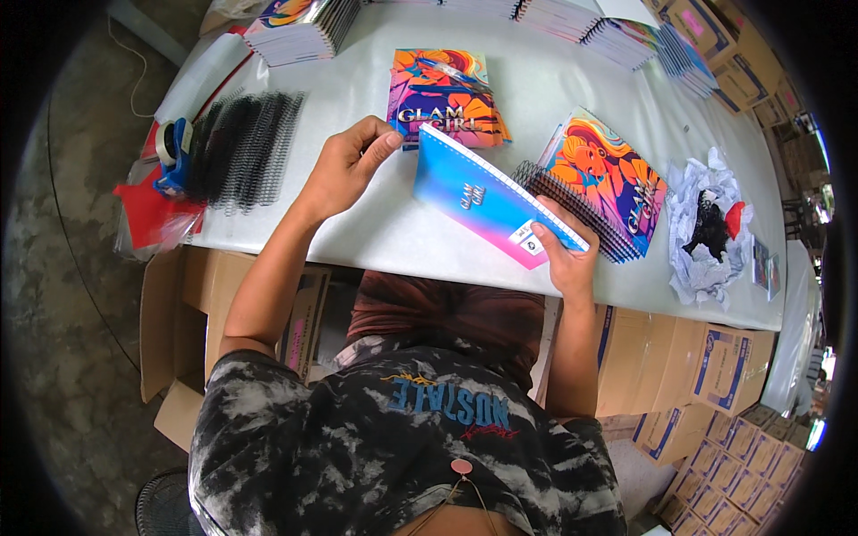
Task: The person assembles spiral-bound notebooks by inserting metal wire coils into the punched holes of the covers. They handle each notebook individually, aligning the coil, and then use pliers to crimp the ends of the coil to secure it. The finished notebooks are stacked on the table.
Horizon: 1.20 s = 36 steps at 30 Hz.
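Note:
My right hand (pixel 568 256) grips the lower right end of a notebook (pixel 474 196) with a blue-to-pink cover. The notebook is tilted above the table's near edge, its white edge lined with punched holes and no coil visible in it. My left hand (pixel 356 163) is closed just beyond the notebook's upper left corner, thumb against curled fingers; whatever it may hold is hidden. Behind the notebook lies a stack of colourful illustrated notebooks (pixel 429 76) with pens (pixel 451 87) on top. Beside my right hand is another illustrated stack (pixel 608 170) with black spiral coils (pixel 581 210) along its side.
Many black spiral coils (pixel 250 147) lie at left, near a blue tape dispenser (pixel 174 156) and red plastic (pixel 152 210). Crumpled white paper (pixel 702 259) holds black scraps at right. Bound notebook stacks (pixel 304 36) line the far side. Cardboard boxes (pixel 661 357) stand below the table.

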Available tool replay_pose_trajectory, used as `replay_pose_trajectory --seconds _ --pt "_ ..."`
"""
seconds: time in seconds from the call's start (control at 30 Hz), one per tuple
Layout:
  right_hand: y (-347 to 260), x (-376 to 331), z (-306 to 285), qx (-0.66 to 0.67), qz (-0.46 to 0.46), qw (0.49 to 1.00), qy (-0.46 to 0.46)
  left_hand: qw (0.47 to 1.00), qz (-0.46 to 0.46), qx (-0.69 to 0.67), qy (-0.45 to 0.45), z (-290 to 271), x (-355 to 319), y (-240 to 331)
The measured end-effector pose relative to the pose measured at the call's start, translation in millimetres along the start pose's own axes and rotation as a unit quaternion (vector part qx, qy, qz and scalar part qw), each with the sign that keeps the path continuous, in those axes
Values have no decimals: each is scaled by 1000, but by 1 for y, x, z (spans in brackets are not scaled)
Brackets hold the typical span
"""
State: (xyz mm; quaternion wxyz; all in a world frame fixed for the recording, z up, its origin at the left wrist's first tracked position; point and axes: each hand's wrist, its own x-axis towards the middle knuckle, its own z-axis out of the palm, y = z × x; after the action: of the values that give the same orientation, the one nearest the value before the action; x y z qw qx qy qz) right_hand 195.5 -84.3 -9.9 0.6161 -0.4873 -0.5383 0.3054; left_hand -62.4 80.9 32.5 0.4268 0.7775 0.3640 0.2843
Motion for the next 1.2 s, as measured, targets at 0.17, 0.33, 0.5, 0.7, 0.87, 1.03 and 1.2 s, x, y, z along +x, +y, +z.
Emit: replay_pose_trajectory --seconds 0.17,0.33,0.5,0.7,0.87,1.03,1.2 --pt "-7 -1 -3 -4 18 999 -31 998 39 -39 15 -1 3 6" --pt "-5 -2 -2 -1 16 1000 -17 994 58 94 -4 -9 6 12" --pt "-4 3 -2 3 -20 999 -32 998 4 66 -19 -6 7 13" --pt "-4 4 -10 8 -7 998 -63 994 22 -76 -76 -18 14 24" --pt "2 -8 2 42 60 997 -5 942 232 214 -113 -29 22 40" --pt "-11 -3 11 -32 -20 999 -38 884 197 409 -107 -21 21 74" --pt "-3 -8 12 -43 -52 997 -41 869 230 427 -102 -16 18 73"
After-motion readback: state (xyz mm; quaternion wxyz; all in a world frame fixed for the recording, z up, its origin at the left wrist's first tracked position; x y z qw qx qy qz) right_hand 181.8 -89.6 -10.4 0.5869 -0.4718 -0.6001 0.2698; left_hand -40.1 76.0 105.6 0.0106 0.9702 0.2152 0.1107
